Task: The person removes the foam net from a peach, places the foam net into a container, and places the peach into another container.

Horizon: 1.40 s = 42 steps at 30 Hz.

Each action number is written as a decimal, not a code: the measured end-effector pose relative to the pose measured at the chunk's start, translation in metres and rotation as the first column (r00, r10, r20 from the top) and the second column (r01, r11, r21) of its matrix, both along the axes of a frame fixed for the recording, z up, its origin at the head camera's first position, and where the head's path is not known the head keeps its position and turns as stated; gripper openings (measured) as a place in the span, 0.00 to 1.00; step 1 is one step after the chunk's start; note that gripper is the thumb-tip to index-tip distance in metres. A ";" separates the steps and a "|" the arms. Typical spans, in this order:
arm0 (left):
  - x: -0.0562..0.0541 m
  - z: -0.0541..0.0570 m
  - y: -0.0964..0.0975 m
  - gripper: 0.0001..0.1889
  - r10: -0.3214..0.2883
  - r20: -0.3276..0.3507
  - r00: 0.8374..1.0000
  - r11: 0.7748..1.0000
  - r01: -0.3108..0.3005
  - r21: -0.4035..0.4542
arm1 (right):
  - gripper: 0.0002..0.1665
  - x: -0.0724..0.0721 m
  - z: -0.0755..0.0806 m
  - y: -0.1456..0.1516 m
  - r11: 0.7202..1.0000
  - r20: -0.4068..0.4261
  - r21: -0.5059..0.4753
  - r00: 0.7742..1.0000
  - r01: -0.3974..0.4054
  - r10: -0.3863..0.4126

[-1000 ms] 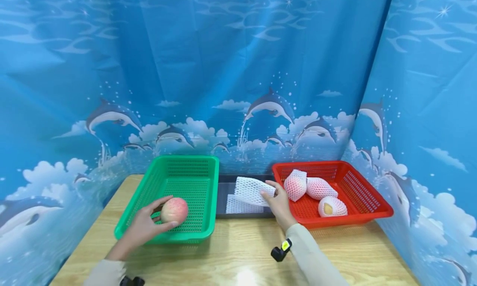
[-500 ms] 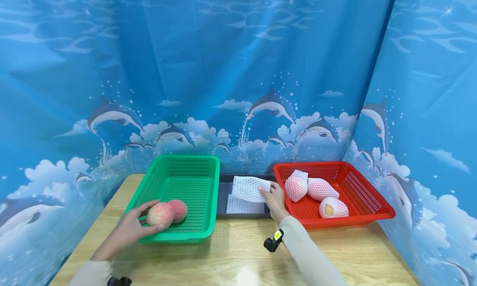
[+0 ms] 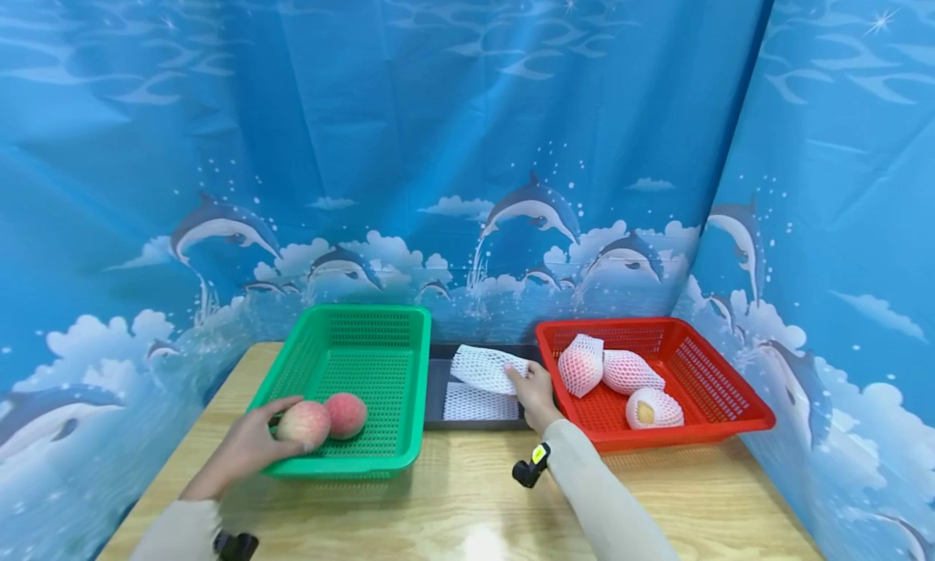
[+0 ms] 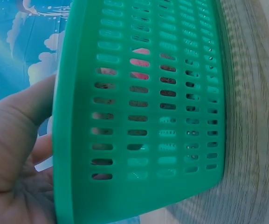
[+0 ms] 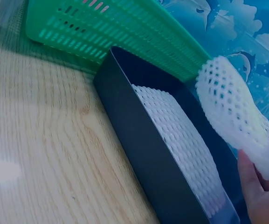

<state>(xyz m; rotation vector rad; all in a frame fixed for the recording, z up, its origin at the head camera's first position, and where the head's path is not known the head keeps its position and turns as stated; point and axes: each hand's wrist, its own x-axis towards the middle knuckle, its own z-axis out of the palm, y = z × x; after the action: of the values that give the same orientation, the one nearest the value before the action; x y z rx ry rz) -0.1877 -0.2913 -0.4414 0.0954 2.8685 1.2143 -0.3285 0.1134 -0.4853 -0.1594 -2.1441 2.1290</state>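
My left hand (image 3: 244,447) grips a pink-and-cream peach (image 3: 303,425) at the near left of the green basket (image 3: 420,374). Right beside it, in the basket, sits a second, redder peach (image 3: 346,416). In the left wrist view the basket wall hides most of the fruit, and part of my left hand (image 4: 13,140) shows behind the rim. Between finger and thumb, my right hand (image 3: 536,394) pinches a white foam net sleeve (image 5: 232,105) over the dark tray (image 5: 134,140). More white foam netting (image 5: 176,135) lies flat in that tray.
On the right stands a red basket (image 3: 701,427) holding peaches in foam nets, among them one netted peach (image 3: 580,364). All the containers rest on a wooden table (image 3: 453,496). A blue dolphin-print curtain (image 3: 409,139) hangs behind and at the sides.
My left hand has moved left with its peach, bringing the second peach into view. My right hand has shifted slightly left and down with the foam net sleeve, which droops more.
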 end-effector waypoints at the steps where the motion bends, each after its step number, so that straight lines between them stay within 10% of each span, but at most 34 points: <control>1: -0.001 -0.001 0.000 0.40 0.000 0.004 1.000 1.000 0.000 -0.006 | 0.18 -0.001 -0.001 -0.001 1.000 0.003 -0.008 1.000 0.008 -0.008; 30: -0.016 -0.013 0.007 0.33 -0.065 0.016 0.998 0.991 0.066 -0.117 | 0.16 -0.001 -0.018 -0.019 0.990 0.056 -0.036 0.989 0.138 -0.136; 42: -0.018 -0.011 0.007 0.33 -0.031 0.039 0.999 0.993 0.035 -0.112 | 0.32 -0.009 -0.019 -0.018 0.989 0.052 0.098 0.992 0.112 -0.118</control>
<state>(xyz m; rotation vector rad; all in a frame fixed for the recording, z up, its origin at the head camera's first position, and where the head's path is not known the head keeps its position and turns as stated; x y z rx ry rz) -0.2056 -0.2843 -0.4526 0.1165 2.8836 1.0355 -0.3371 0.0955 -0.5044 -0.3314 -2.2045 1.9790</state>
